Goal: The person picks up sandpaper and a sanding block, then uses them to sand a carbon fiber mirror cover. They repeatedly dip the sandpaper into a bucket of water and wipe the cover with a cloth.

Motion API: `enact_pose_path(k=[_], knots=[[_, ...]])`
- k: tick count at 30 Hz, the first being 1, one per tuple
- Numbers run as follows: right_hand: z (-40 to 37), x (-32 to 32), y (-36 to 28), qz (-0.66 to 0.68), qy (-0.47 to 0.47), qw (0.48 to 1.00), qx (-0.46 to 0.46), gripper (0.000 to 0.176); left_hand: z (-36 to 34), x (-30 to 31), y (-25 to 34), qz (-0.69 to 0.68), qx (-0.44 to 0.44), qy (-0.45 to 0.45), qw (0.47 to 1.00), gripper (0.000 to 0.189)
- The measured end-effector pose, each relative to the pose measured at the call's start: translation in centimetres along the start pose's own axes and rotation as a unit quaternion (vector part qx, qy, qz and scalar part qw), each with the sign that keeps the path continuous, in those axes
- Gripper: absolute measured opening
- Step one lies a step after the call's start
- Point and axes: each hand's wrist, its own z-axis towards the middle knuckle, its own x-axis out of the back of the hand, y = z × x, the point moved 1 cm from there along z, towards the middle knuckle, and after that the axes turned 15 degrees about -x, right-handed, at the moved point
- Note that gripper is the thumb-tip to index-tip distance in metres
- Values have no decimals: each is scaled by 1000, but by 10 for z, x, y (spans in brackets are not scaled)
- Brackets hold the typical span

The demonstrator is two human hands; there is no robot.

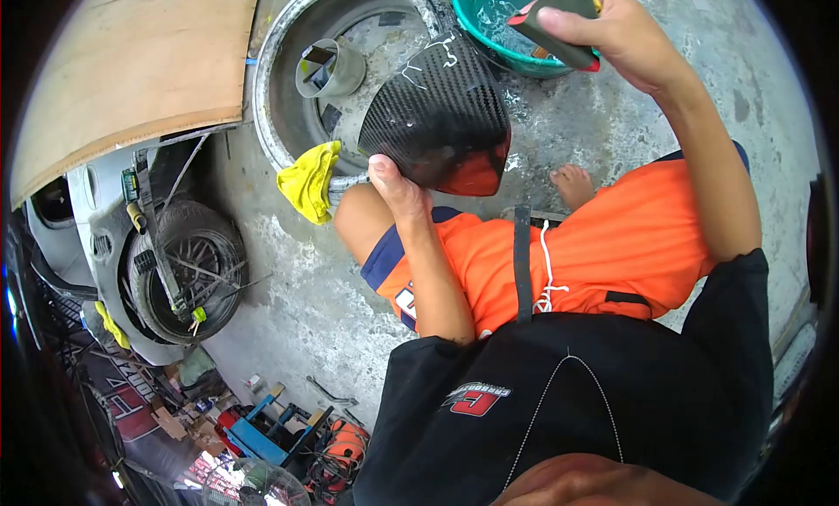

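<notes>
A glossy black carbon-fibre panel point(441, 113) is tilted over a round tyre-like ring point(266, 95), with white streaks near its top. My left hand point(400, 190) grips its lower left edge, thumb on top. Up at the right, my right hand point(603, 30) holds a folded dark grey sheet point(564, 25) with red edges, fingers wrapped round it. That hand is over the rim of a teal basin point(524, 66) of water, apart from the panel. Inside the ring stands a cup point(345, 72) with small items in it.
A yellow cloth point(310, 183) hangs on the ring's lower left edge. At the left are a wooden board point(140, 60) and a spoked wheel point(197, 270). Tools, a blue metal frame point(256, 432) and an orange power tool point(345, 445) lie at the lower left.
</notes>
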Motion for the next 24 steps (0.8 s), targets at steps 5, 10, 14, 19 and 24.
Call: enact_pose_path(k=[5,10,14,19,24], knots=[[-5,-28,4,356,-189,915,0,56,-2,-14,0,5,16,-5,1000,88],[0,-52,14,240,-74,967,-40,50,-16,-26,-6,41,26,5,999,64],[12,-48,18,183,-88,978,-42,49,2,-36,51,79,134,-177,972,42],[16,-69,5,131,-144,981,-27,42,51,-77,81,118,145,-305,934,50],[33,-66,10,-302,160,914,217,24,46,-87,25,82,13,-246,966,50]])
